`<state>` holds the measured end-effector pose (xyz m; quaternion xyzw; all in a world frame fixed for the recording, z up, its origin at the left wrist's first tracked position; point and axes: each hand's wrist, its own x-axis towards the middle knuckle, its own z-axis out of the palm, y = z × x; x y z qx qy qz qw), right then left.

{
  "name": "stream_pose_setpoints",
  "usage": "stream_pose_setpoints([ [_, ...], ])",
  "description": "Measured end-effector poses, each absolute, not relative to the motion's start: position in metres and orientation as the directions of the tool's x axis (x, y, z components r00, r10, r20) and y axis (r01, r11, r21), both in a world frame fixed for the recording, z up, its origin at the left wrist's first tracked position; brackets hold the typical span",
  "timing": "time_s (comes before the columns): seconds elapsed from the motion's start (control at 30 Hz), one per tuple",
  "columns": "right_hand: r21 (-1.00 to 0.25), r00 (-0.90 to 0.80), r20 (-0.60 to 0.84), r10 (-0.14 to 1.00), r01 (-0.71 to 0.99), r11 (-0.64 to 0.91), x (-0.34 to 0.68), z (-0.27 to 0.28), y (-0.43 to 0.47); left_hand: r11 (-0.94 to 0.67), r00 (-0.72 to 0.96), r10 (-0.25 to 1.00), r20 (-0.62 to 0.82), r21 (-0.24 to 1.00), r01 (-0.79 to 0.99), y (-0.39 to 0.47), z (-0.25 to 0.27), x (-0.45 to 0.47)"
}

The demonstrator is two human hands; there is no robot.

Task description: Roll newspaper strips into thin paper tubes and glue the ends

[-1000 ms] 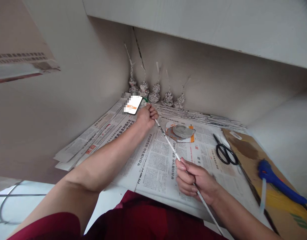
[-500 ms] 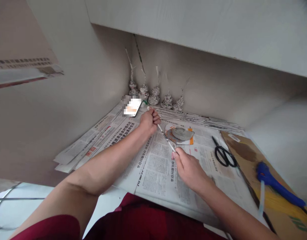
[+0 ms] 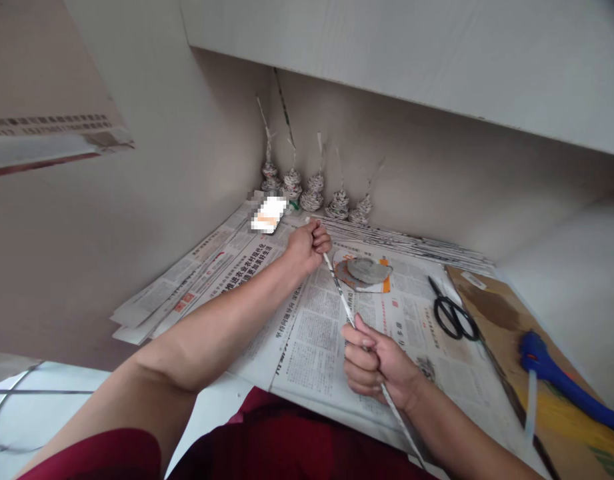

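A thin rolled newspaper stick (image 3: pixel 341 291) slants between my two hands above the newspaper-covered table. Near its far end, my left hand (image 3: pixel 311 244) is closed around it. Lower down, my right hand (image 3: pixel 374 360) wraps its fingers round the same stick, whose lower part runs out below the palm towards my lap. Just right of my left hand lies a grey round piece (image 3: pixel 363 270) on an orange and white sheet. Beyond my hands, a bundle of more rolled paper sticks (image 3: pixel 417 248) lies along the wall.
Several small woven paper gourds (image 3: pixel 314 193) stand along the back wall. A phone (image 3: pixel 269 215) with a blurred screen lies at the back left. Black scissors (image 3: pixel 451 313) rest at right, beside cardboard (image 3: pixel 487 303) carrying a blue glue gun (image 3: pixel 561 380). A board (image 3: pixel 387 60) overhangs the back.
My right hand has turned over and now grips the stick with curled fingers. The stick's lower end now shows below it. The view has shifted slightly.
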<state>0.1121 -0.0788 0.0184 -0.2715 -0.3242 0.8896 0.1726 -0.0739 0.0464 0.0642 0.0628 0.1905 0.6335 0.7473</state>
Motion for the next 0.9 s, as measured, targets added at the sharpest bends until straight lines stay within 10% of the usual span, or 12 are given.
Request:
stream_pose_setpoints([
  [0.13, -0.916, -0.464, -0.37, 0.804, 0.327, -0.233, 0.114, 0.033, -0.076, 0.103, -0.015, 0.962, -0.274, 0.409, -0.907, 0.05, 0.062, -0.071],
  [0.27, -0.438, -0.278, 0.072, 0.958, 0.854, 0.28, 0.114, 0.046, -0.065, 0.073, -0.074, 0.948, -0.31, 0.437, -0.897, 0.05, 0.058, -0.066],
  [0.37, -0.287, -0.283, 0.086, 0.955, 0.911, 0.295, 0.11, 0.043, -0.063, 0.079, -0.07, 0.948, -0.311, 0.441, -0.894, 0.048, 0.057, -0.064],
  [0.47, -0.594, -0.33, -0.003, 0.944, 0.76, 0.264, 0.108, 0.034, -0.066, 0.095, -0.049, 0.951, -0.304, 0.441, -0.892, 0.046, 0.058, -0.064],
  [0.57, -0.922, -0.405, -0.249, 0.88, 0.378, -0.087, 0.11, 0.03, -0.069, 0.118, -0.021, 0.954, -0.299, 0.441, -0.89, 0.046, 0.06, -0.064],
  [0.73, -0.827, -0.637, -0.383, 0.669, -0.087, -0.556, 0.116, 0.03, -0.07, 0.188, 0.062, 0.957, -0.283, 0.443, -0.876, 0.046, 0.059, -0.064],
  [0.9, -0.895, -0.539, -0.394, 0.745, 0.039, -0.445, 0.121, 0.026, -0.076, 0.267, 0.09, 0.949, -0.303, 0.614, -0.743, 0.047, 0.055, -0.067],
])
